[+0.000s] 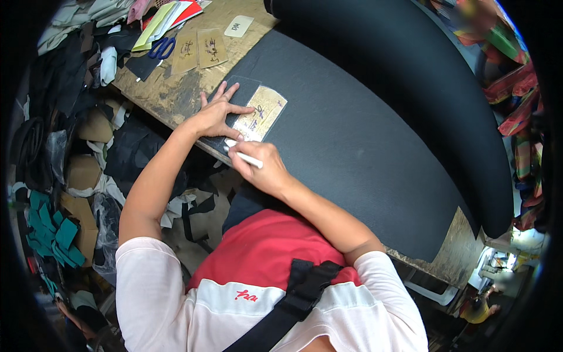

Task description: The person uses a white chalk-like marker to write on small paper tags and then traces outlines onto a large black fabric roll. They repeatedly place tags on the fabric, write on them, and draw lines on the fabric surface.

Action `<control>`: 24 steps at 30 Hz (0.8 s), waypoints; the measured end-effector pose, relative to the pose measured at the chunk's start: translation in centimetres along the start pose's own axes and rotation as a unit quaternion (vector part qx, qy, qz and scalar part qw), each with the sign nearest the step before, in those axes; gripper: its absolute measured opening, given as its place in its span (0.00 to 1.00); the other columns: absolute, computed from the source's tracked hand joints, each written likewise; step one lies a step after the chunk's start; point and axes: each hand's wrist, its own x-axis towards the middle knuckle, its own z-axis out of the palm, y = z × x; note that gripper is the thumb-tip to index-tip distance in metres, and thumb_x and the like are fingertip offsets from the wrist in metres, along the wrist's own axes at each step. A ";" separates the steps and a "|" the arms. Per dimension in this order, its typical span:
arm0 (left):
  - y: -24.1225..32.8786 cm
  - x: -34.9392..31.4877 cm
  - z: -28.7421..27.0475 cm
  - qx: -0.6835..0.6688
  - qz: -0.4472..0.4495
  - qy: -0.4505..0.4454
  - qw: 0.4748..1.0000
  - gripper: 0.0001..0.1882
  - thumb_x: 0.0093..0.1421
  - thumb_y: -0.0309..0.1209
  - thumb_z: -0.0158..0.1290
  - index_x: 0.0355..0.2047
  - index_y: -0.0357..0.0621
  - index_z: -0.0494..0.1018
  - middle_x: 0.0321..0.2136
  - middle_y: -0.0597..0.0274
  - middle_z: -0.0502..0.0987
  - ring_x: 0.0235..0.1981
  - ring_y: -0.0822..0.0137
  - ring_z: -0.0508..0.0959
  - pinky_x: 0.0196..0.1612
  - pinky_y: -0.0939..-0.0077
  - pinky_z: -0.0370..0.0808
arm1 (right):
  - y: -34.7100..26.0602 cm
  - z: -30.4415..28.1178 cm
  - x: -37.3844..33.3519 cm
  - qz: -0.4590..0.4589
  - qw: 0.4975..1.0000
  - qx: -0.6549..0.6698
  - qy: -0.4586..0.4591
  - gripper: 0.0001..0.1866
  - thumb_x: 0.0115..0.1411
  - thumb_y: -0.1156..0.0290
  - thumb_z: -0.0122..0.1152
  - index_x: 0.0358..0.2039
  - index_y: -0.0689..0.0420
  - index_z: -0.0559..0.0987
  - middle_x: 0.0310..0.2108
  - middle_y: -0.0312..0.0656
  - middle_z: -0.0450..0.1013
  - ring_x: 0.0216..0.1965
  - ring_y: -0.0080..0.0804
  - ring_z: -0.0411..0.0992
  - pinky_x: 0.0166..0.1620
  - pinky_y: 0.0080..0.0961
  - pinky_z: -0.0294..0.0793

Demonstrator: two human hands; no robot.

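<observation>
A sheet of black leather-like material [352, 135] covers most of the table under my hands. On its left part lies a tan card template [271, 104] with handwriting on it. My left hand [218, 115] is spread flat, its fingers apart, with the index finger and thumb pressing on the template. Just nearer to me, my right hand [264, 166] grips a white pen [250, 159]. The pen's tip is down by the template's near end, close to the table's edge. A faint outline shows on the black material beside the template, past my left fingertips.
A thick black roll [404, 70] lies along the far side. On the bare wood [158, 97] at the left are blue-handled scissors [162, 48], tan templates [212, 48], a white card [238, 26] and folders [167, 22]. Fabric scraps [56, 232] fill the left; another person [478, 308] is lower right.
</observation>
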 end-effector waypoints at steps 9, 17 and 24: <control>2.4 -0.7 -1.4 0.061 -0.031 0.007 0.998 0.42 0.31 0.40 0.71 0.53 0.66 0.71 0.65 0.48 0.48 0.67 0.49 0.45 0.61 0.33 0.44 | -2.1 -2.5 -0.7 0.109 0.970 -0.170 -0.131 0.08 0.48 0.68 0.58 0.23 0.59 0.79 0.22 0.54 0.75 0.28 0.50 0.75 0.35 0.39 0.75; 6.9 1.0 -0.6 -0.128 -0.151 0.124 0.972 0.27 0.38 0.34 0.69 0.40 0.35 0.76 0.32 0.47 0.78 0.38 0.57 0.79 0.45 0.69 0.74 | -0.1 -10.1 -4.1 0.306 0.923 0.178 0.149 0.17 0.65 0.62 0.49 0.39 0.66 0.76 0.25 0.43 0.75 0.24 0.25 0.74 0.28 0.18 0.75; 9.5 -0.8 1.3 -0.252 0.297 0.254 0.885 0.14 0.41 0.13 0.53 0.26 0.43 0.80 0.25 0.64 0.74 0.27 0.70 0.75 0.32 0.79 0.73 | 1.3 -11.5 -5.5 0.214 0.811 0.512 0.187 0.27 0.54 0.79 0.62 0.53 0.64 0.61 0.43 0.46 0.68 0.38 0.31 0.74 0.38 0.30 0.79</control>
